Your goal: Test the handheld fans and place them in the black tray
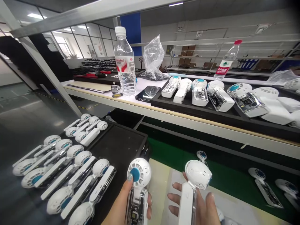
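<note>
My left hand (122, 200) is wrapped round a white handheld fan (142, 175), its thumb on the blue centre of the round head. The fan's clear handle shows a circuit board inside. To the right, a second white fan (198, 175) lies upright across the palm and fingers of my right hand (203, 206); its head is turned sideways and the white side of its handle faces the camera. The two fans are apart, side by side above the pale work surface (161, 178).
At the left, a black tray (117, 140) bears rows of fans. A shelf (187, 117) crosses ahead with a water bottle (125, 62), a phone (148, 93), a plastic bag (153, 57), another bottle (226, 64) and more fans. Several fans lie lower right, one here (264, 187).
</note>
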Available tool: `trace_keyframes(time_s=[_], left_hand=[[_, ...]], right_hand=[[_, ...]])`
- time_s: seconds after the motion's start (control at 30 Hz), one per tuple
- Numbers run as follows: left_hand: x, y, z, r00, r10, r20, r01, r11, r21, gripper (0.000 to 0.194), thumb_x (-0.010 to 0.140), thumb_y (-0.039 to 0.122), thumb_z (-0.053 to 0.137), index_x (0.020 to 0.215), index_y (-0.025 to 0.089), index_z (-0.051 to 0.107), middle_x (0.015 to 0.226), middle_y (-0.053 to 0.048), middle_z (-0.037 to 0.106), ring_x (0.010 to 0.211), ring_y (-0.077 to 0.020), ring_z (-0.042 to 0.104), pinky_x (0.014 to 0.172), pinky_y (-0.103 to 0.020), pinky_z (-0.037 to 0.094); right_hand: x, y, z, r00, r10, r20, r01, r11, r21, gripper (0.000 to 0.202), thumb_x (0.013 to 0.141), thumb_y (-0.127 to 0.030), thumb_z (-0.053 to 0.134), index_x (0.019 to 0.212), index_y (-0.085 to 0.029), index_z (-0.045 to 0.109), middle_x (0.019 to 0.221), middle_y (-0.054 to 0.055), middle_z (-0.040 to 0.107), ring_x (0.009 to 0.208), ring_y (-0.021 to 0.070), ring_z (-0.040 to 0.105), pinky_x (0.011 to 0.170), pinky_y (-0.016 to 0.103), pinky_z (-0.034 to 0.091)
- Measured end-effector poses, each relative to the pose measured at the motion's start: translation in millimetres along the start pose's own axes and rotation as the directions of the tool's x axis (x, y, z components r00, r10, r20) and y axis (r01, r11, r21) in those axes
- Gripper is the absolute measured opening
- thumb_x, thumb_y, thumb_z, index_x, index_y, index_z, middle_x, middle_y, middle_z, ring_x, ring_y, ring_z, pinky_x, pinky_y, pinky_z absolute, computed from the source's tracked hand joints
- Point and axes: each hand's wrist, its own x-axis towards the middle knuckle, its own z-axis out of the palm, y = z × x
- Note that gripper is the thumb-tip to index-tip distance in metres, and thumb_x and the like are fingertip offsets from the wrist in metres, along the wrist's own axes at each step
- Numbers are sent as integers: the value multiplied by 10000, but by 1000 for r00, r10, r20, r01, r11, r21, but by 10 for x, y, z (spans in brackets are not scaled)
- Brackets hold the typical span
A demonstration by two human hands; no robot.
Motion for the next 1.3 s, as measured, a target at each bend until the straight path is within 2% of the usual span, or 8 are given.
trace_keyframes(time_s=[0.17, 0.27, 0.37, 0.43, 0.7, 0.97, 1.1, 1.3], left_hand=[[-70, -13, -132, 999, -9, -37, 8, 1000, -27, 443, 729, 560, 496, 910, 173, 612, 724, -87, 681, 754, -287, 632, 631, -371, 496], [-79, -2, -137, 1000, -11, -27, 10, 999, -37, 478, 712, 546, 532, 1005, 174, 589, 806, -97, 683, 833, -294, 620, 665, -378, 499], [-65, 13, -137, 1000, -21, -4, 21, 998, -61, 488, 699, 526, 567, 1026, 165, 574, 880, -91, 673, 834, -288, 617, 679, -396, 494], [-66, 15, -152, 999, -25, -26, 23, 997, -75, 379, 728, 409, 586, 1030, 182, 561, 924, -67, 664, 831, -258, 615, 680, -378, 489], [-154, 63, -211, 977, -65, -204, 54, 997, -58, 469, 815, 356, 504, 1242, 198, 390, 893, -63, 666, 570, -159, 574, 488, -302, 459], [-109, 289, -142, 974, -138, -181, 110, 981, -162, 356, 799, 370, 494, 1065, 156, 596, 816, -81, 688, 675, -203, 625, 638, -332, 506], [-18, 418, -48, 985, -46, -166, 44, 999, -17, 349, 802, 367, 477, 959, 102, 641, 783, -115, 686, 743, -240, 634, 695, -347, 510], [72, 562, 50, 992, 56, -115, -49, 996, 69, 300, 767, 376, 544, 937, 148, 640, 814, -74, 677, 734, -228, 632, 688, -344, 513]], right_hand=[[125, 109, -80, 991, -131, -17, 130, 989, -72, 541, 686, -712, 407, 832, -210, 544, 539, -9, 583, 480, 138, 505, 496, 253, 418], [114, 149, -103, 996, -84, -37, 73, 970, -231, 605, 688, -742, 362, 647, -168, 550, 549, 35, 594, 506, 147, 524, 508, 259, 420], [46, 158, -37, 999, 35, 39, -25, 971, -236, 560, 649, -648, 551, 956, -179, 544, 709, 45, 650, 670, 205, 607, 626, 311, 460], [7, 166, 31, 987, 70, 146, -35, 972, -232, 739, 585, -526, 688, 1185, -229, 373, 798, 33, 660, 763, 230, 622, 667, 334, 466], [-29, 256, 222, 969, -58, 240, 192, 789, -583, 660, 667, -428, 632, 1226, -216, 354, 1124, 93, 584, 1068, 268, 512, 944, 428, 345], [70, 323, 531, 910, 62, 410, 3, 988, -156, 540, 747, -631, 438, 1139, -259, 439, 870, 47, 631, 768, 216, 601, 688, 380, 464], [226, 220, 656, 911, 154, 383, -94, 981, -172, 484, 787, -633, 371, 1004, -226, 515, 629, 2, 601, 589, 164, 570, 620, 311, 450], [346, 104, 792, 828, 187, 529, -135, 981, -136, 550, 806, -655, 227, 898, -213, 542, 779, 47, 603, 656, 182, 564, 597, 308, 448]])
